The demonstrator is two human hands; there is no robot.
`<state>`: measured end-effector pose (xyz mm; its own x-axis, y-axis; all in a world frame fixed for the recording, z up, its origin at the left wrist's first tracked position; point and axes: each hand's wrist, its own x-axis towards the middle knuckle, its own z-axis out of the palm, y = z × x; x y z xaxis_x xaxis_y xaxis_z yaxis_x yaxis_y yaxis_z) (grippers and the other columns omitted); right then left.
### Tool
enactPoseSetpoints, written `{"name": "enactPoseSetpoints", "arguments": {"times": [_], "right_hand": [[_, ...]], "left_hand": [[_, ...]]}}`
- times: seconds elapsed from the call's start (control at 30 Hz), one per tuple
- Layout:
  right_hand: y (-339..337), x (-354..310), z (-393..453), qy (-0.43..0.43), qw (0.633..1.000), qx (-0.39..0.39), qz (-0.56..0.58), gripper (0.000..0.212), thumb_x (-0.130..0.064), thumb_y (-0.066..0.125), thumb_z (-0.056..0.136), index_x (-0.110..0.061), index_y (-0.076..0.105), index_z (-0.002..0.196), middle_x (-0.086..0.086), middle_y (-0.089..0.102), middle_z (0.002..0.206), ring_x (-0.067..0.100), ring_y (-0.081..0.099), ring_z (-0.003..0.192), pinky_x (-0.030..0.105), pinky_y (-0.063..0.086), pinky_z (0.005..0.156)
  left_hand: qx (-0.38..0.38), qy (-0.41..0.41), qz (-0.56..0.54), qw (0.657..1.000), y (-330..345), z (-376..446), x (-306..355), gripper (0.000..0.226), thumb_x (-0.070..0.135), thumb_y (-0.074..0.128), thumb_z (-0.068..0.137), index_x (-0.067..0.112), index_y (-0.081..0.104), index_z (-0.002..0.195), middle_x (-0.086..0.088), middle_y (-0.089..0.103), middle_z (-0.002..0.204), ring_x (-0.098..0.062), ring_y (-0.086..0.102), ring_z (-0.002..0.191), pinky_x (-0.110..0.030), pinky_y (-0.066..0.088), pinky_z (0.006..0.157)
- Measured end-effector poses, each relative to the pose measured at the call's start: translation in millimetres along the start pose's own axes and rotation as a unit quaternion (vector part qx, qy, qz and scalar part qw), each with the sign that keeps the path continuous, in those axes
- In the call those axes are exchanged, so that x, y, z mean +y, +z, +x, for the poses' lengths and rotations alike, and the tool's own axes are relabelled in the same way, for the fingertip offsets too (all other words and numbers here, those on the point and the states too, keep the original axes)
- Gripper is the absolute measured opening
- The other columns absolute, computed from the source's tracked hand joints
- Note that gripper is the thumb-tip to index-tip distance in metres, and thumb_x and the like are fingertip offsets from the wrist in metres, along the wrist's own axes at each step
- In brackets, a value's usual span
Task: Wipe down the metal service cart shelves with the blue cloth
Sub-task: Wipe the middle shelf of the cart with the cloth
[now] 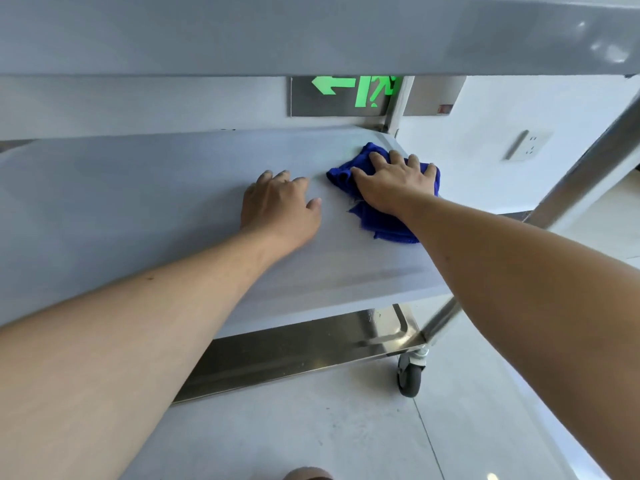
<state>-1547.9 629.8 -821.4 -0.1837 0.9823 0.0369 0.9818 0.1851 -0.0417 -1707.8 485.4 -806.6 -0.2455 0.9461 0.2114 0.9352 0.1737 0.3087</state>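
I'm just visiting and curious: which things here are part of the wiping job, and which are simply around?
Job: blue cloth under the right hand; middle shelf; left hand resting on it; bottom shelf.

Around: green exit sign; wall socket; caster wheel.

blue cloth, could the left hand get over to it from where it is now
Probably yes. The left hand rests flat on the middle shelf just beside the blue cloth, with only bare shelf between them. The right hand already presses on the cloth, so only its near edge is free.
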Motion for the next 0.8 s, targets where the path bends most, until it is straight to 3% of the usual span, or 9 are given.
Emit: {"name": "enactPoseSetpoints", "arguments": {"times": [0.2,0.43,0.63,0.8], "right_hand": [[-5,-16,39,-0.005,1.000,-0.011,0.010,0.066,-0.068,0.019,0.087,-0.033,0.048,0.135,0.006,0.041,0.154,0.036,0.028,0.143,0.062,0.017,0.111],[-9,-26,62,-0.022,1.000,-0.014,0.015,0.067,-0.068,0.020,0.090,-0.033,0.045,0.141,0.007,0.040,0.154,0.036,0.027,0.145,0.062,0.016,0.112],[-7,-39,64,-0.042,0.999,-0.023,0.002,0.072,-0.074,0.014,0.087,-0.037,0.043,0.142,0.008,0.037,0.157,0.037,0.028,0.144,0.062,0.012,0.113],[-4,-90,48,-0.081,0.996,-0.025,0.000,0.071,-0.073,0.015,0.088,-0.036,0.044,0.142,0.007,0.037,0.156,0.036,0.029,0.142,0.062,0.013,0.111]], "left_hand": [[0.006,-0.009,0.013,1.000,-3,-5,-23,0.041,0.041,0.045,0.094,0.014,0.060,0.120,-0.011,0.057,0.124,-0.035,0.042,0.124,-0.041,0.038,0.102],[0.000,-0.053,0.006,0.999,-6,-14,-41,0.045,0.043,0.046,0.095,0.017,0.057,0.130,-0.014,0.045,0.147,-0.034,0.031,0.140,-0.040,0.028,0.114],[0.010,-0.077,0.027,0.997,-32,-20,-64,0.044,0.043,0.046,0.094,0.013,0.060,0.124,-0.016,0.054,0.134,-0.034,0.040,0.130,-0.039,0.034,0.107],[0.022,-0.095,0.042,0.994,-49,-26,-88,0.043,0.042,0.044,0.093,0.012,0.060,0.119,-0.010,0.060,0.118,-0.034,0.045,0.119,-0.041,0.041,0.098]]}}
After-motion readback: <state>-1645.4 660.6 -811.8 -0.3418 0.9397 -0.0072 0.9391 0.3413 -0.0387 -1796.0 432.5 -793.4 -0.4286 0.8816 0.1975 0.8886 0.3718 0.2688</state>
